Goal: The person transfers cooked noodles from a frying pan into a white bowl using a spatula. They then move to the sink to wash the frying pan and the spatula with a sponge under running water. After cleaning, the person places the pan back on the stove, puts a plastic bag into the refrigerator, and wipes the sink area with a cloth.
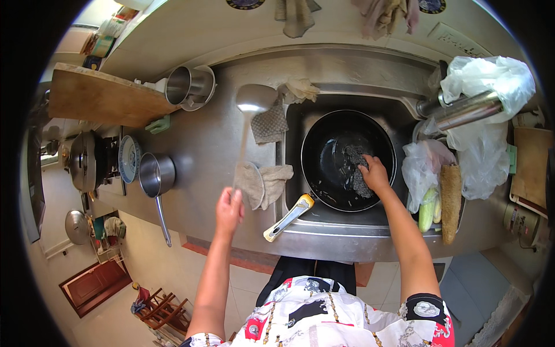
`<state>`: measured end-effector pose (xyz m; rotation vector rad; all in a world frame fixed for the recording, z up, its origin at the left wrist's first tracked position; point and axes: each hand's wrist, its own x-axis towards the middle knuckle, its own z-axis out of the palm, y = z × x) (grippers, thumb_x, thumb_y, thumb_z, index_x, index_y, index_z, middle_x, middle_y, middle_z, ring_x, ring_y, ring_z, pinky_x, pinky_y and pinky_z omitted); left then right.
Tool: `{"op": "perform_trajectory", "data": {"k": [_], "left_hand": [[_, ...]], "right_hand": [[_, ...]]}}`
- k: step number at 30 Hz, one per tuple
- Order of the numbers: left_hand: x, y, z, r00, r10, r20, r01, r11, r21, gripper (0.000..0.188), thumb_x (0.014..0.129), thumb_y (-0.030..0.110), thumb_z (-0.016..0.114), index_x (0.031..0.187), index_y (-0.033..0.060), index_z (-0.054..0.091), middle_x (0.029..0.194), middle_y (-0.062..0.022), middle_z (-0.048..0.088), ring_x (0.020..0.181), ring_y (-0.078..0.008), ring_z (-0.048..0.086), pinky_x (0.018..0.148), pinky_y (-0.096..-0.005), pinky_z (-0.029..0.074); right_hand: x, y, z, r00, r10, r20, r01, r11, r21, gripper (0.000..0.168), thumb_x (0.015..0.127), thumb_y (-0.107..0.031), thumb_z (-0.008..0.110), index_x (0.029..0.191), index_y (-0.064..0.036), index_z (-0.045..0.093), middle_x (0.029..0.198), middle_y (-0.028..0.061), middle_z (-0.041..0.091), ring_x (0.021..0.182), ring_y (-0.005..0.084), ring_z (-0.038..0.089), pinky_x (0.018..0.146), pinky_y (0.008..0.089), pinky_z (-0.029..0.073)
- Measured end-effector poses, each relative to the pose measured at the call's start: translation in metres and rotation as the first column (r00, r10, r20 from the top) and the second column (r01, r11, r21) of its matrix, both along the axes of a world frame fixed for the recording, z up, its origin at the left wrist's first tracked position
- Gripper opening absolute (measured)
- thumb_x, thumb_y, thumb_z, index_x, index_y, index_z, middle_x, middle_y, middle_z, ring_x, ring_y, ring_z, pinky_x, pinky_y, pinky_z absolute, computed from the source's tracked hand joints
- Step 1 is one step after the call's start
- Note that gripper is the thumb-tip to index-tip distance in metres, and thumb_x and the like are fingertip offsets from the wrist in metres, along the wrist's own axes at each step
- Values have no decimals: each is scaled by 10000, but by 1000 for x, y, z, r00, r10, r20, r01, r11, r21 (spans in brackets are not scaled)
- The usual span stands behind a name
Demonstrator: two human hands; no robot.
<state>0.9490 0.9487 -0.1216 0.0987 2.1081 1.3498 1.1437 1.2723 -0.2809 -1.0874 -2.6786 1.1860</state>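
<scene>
My left hand (230,210) grips the handle end of a metal wok spatula (256,96). The spatula's broad head points away from me over the steel counter, left of the sink, and its handle is blurred. A black wok (334,173) sits in the sink basin (292,130), its light-coloured handle (288,219) resting across the front left edge. Inside the wok, my right hand (375,175) has its fingers on a grey steel wool scrubber (360,182). Small pale bits and a wet sheen show on the wok's inner surface.
Folded cloths (264,184) lie left of the sink. Further left stand a steel saucepan (157,173) and a wooden cutting board (108,95). Right of the basin are a plastic bag (418,173), a green cucumber (427,212), a loofah (449,204) and a bag-draped faucet (468,110).
</scene>
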Motion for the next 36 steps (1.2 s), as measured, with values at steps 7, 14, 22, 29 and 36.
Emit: {"op": "perform_trajectory", "data": {"k": [7, 14, 22, 29, 36], "left_hand": [[-63, -21, -38, 963, -28, -268, -42, 966, -254, 214, 858, 255, 544, 874, 50, 489, 575, -31, 487, 469, -103, 445, 431, -241, 368], [38, 6, -3, 532, -545, -648, 120, 806, -579, 282, 712, 109, 627, 972, 14, 573, 914, -151, 571, 879, -325, 524, 777, -413, 415], [86, 85, -76, 224, -941, -255, 326, 319, -890, 314, 729, 119, 535, 1016, -4, 501, 769, -73, 519, 722, -201, 545, 566, -306, 466], [71, 120, -89, 265, -937, -228, 276, 300, -913, 108, 733, 78, 539, 779, 71, 441, 668, -67, 538, 556, -208, 616, 461, -290, 501], [67, 131, -92, 268, -955, -124, 216, 185, -959, 87, 755, 92, 524, 780, 85, 441, 652, -72, 552, 535, -205, 618, 425, -288, 494]], "right_hand": [[-12, -12, -1, 996, -35, -80, 41, 997, 64, 353, 745, -168, 616, 1080, -87, 539, 962, 170, 528, 884, 362, 531, 742, 407, 444], [-37, -5, 10, 999, -19, -29, 26, 964, 264, 405, 735, -197, 631, 1118, -114, 528, 1047, 149, 490, 968, 347, 485, 765, 406, 446], [-17, 24, -33, 967, 145, 211, -223, 883, 413, 392, 707, -33, 538, 1093, -94, 524, 993, 126, 482, 927, 315, 501, 722, 402, 480], [0, -4, 0, 714, 256, 652, -223, 965, -135, 279, 699, -122, 570, 940, 12, 613, 1018, 203, 577, 953, 324, 569, 793, 375, 477], [-130, -40, -56, 873, -479, 94, 444, 699, -561, 263, 744, -169, 591, 923, 23, 607, 907, 141, 631, 848, 243, 590, 738, 346, 451]]}}
